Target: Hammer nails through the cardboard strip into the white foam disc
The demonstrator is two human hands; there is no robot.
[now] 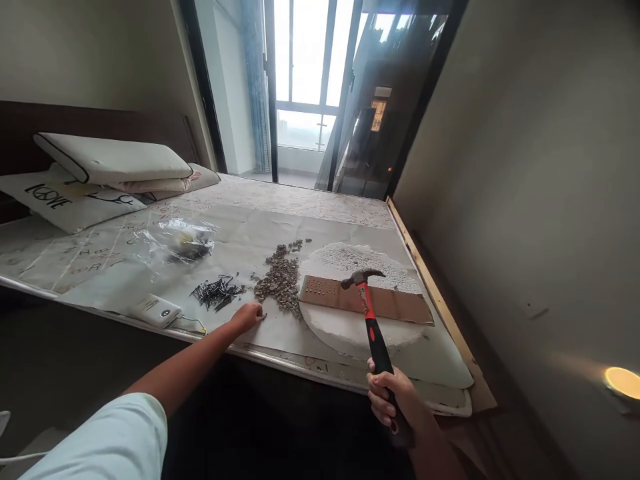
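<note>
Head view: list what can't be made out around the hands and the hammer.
All in the head view:
Small item in the left hand: too small, partly covered by that hand.
Hammer: part of its grip, behind the right hand.
Brown strip: a part, behind the hammer.
Clear plastic bag: exact contents, blurred by creases and glare.

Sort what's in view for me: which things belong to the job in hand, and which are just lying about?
Job, by the look of it:
hammer, gripped in the right hand
brown strip
white disc under the strip
loose nails
grey chips, probably

Lying about, it seems:
pillows
white box with a cable
curtain
</note>
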